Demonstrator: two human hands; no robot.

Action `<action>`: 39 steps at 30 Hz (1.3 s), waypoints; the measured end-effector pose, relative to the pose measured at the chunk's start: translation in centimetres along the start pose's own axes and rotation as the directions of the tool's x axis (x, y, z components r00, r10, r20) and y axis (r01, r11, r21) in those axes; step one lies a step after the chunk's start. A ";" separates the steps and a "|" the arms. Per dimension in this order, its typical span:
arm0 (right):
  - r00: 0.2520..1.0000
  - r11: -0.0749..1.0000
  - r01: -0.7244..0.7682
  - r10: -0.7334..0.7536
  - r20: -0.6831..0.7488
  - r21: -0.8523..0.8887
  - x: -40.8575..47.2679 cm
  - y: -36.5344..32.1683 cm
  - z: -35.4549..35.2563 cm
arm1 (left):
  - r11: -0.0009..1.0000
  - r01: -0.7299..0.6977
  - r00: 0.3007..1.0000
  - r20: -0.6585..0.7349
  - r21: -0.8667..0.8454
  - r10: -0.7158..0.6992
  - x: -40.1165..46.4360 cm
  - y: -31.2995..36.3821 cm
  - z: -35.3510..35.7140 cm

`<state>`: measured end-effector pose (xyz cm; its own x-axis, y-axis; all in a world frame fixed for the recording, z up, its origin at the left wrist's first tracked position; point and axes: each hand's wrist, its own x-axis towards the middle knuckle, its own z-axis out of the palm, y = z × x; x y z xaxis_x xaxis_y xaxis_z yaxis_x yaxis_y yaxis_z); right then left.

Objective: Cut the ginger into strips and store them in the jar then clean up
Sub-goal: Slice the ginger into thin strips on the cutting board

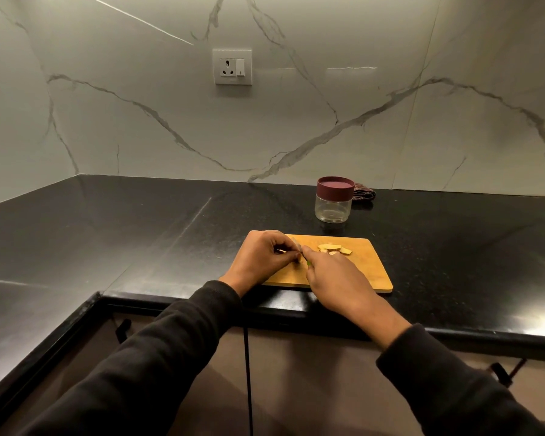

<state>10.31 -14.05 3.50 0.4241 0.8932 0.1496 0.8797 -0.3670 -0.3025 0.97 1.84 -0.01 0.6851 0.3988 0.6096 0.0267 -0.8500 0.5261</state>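
A wooden cutting board (364,272) lies on the black counter near its front edge. Several cut ginger slices (334,248) sit at the board's far side. My left hand (261,259) rests on the board's left end, its fingertips pinching a small ginger piece (296,243). My right hand (334,278) grips a knife; only a bit of green handle (309,263) and a sliver of blade show beside the left fingertips. A clear jar (331,209) with a maroon lid (334,186) on top stands behind the board.
A dark patterned cloth (364,194) lies behind the jar against the marble wall. A wall socket (232,67) sits above the counter. The black counter (139,234) wraps round to the left, with cabinet fronts below its edge.
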 end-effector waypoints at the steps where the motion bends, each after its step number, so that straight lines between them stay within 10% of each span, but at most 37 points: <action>1: 1.000 1.000 0.003 -0.003 0.002 0.003 -0.1 0.0 0.0 | 1.000 -0.004 1.000 0.000 0.005 0.004 0.0 0.0 0.0; 39: 0.997 0.997 -0.071 0.071 -0.005 0.013 -5.8 0.3 0.2 | 0.999 0.047 0.999 0.026 0.003 -0.047 0.0 -0.3 0.0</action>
<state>8.06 -19.23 2.34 0.4867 0.8635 0.1320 0.8442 -0.4262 -0.3249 1.01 2.07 -0.16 0.7020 0.4291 0.5684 0.0613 -0.8315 0.5522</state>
